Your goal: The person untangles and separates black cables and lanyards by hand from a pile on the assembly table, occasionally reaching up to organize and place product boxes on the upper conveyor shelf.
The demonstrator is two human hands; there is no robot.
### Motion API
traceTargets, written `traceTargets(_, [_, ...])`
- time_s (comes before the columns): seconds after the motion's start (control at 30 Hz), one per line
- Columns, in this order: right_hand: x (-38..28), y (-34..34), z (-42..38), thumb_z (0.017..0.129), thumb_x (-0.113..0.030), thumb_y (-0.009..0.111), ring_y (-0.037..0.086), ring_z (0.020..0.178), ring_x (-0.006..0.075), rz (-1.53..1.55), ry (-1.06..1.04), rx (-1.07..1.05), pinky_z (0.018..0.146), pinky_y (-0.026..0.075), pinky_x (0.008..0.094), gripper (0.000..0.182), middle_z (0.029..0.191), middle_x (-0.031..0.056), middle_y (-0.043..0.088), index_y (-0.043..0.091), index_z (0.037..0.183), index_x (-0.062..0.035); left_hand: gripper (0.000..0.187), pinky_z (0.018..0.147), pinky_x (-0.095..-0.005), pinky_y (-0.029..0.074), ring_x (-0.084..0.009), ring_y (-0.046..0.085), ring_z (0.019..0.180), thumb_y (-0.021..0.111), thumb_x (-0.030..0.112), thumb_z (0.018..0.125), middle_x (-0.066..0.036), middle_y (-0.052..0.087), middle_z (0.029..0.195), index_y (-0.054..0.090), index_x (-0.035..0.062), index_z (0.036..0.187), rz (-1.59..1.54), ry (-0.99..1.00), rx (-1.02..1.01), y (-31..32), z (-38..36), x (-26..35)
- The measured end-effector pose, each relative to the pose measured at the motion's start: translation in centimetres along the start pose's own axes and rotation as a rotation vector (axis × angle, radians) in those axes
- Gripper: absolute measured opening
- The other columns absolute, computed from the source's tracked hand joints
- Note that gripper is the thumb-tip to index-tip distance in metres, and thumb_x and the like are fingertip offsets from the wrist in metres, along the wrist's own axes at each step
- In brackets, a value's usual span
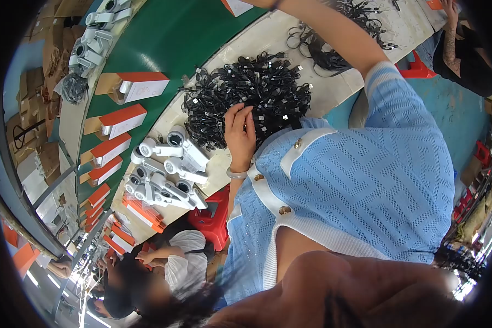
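A large heap of bundled black cables (pixel 268 90) with light-coloured connectors lies on the pale worktable. Against its near side rests my left hand (pixel 239 134), fingers loosely bent and slightly apart, with nothing visible in them. My right arm stretches across a second heap of black cables (pixel 333 52) toward the green conveyor belt. Only a sliver of my right hand (pixel 261 3) shows at the top edge, its fingers cut off, close to an orange and white box (pixel 238 6). White devices with round heads (pixel 172 158) lie grouped to the left of my left hand.
Open orange and white boxes (pixel 142 87) stand in a row along the green belt (pixel 164 35). More white devices (pixel 93 46) sit beyond it. Red stools (pixel 213 218) flank the table. One co-worker (pixel 186 257) is at lower left, another (pixel 467 60) at upper right.
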State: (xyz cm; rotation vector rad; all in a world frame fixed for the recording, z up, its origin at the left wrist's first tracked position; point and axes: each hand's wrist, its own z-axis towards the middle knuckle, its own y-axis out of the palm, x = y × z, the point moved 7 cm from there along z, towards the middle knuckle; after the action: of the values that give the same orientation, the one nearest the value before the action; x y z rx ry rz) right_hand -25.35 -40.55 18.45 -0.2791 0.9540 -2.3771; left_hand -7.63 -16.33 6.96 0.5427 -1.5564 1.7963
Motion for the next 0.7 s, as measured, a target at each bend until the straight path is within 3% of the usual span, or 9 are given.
traceTargets(0.03, [0.5,-1.3,-1.0,0.086,-0.032,0.061,0.058,0.093,0.0250,0.102,0.055,-0.018,0.098,0.034,0.0445,0.025,0.092,0.0088,0.062,0.063,0.095,-0.0088,0.017,0.069,-0.0269,0.051,-0.0222,0.059,0.095,0.058,0.004,0.089,-0.012,0.057,0.112,0.066,0.0048,0.104,0.011,0.016,0.006,0.0,0.1,0.2])
traceTargets(0.13, [1.0,0.0,-9.4,0.086,-0.022,0.064,0.058,0.090,0.0254,0.196,0.097,-0.427,0.090,0.041,0.0389,0.016,0.095,0.0123,0.060,0.060,0.091,-0.0071,0.018,0.078,-0.0326,0.050,-0.0278,0.060,0.096,0.059,0.002,0.086,-0.013,0.058,0.110,0.066,0.0043,0.102,-0.063,-0.088,-0.016,0.3,0.1,-0.2])
traceTargets(0.2, [1.5,2.5,-16.4,0.080,-0.019,0.068,0.054,0.093,0.0177,0.163,0.099,-0.604,0.082,0.043,0.0339,0.021,0.098,-0.0005,0.057,0.063,0.100,-0.0125,0.018,0.079,-0.0329,0.050,-0.0282,0.060,0.097,0.059,0.002,0.087,-0.013,0.058,0.109,0.066,0.0042,0.103,-0.059,-0.051,-0.029,0.4,0.6,0.7])
traceTargets(0.3, [1.4,2.5,-22.4,0.073,-0.016,0.070,0.049,0.105,0.0227,0.169,0.247,-0.616,0.094,0.034,0.0399,0.021,0.098,0.0016,0.056,0.065,0.093,-0.0124,0.018,0.077,-0.0318,0.050,-0.0275,0.060,0.096,0.059,0.002,0.087,-0.012,0.058,0.109,0.066,0.0042,0.103,-0.058,-0.031,-0.057,1.0,1.2,1.4])
traceTargets(0.43, [0.8,1.8,-22.9,0.072,-0.018,0.070,0.049,0.105,0.0222,0.137,0.226,-0.461,0.093,0.035,0.0383,0.016,0.100,0.0014,0.055,0.064,0.086,-0.0124,0.017,0.072,-0.0289,0.051,-0.0254,0.061,0.092,0.058,0.002,0.088,-0.012,0.058,0.110,0.066,0.0041,0.102,-0.111,-0.083,-0.070,1.2,1.2,1.7])
traceTargets(0.53, [-1.6,0.3,-20.6,0.073,-0.019,0.070,0.049,0.103,0.0234,0.212,0.238,-0.368,0.089,0.036,0.0386,0.013,0.099,0.0014,0.055,0.064,0.083,-0.0123,0.019,0.070,-0.0243,0.049,-0.0185,0.060,0.090,0.059,0.002,0.089,-0.010,0.057,0.111,0.065,0.0040,0.106,-0.087,-0.057,-0.046,0.8,0.9,1.7])
traceTargets(0.63, [-7.1,-2.8,-15.6,0.073,-0.019,0.068,0.051,0.099,0.0253,0.481,0.171,-0.283,0.082,0.040,0.0408,0.008,0.098,0.0022,0.056,0.064,0.077,-0.0130,0.031,0.065,-0.0237,0.049,-0.0147,0.059,0.083,0.059,0.000,0.088,-0.005,0.057,0.100,0.058,0.0031,0.118,-0.323,-0.298,-0.011,1.2,-0.1,-0.5])
traceTargets(0.7, [-11.4,-4.1,-12.9,0.073,-0.023,0.068,0.052,0.096,0.0245,0.700,0.036,-0.225,0.080,0.041,0.0396,0.011,0.098,0.0011,0.056,0.061,0.074,-0.0139,0.026,0.065,-0.0235,0.048,-0.0129,0.057,0.082,0.060,0.000,0.087,-0.005,0.056,0.102,0.059,0.0021,0.114,-0.618,-0.366,-0.021,1.7,0.2,-0.4])
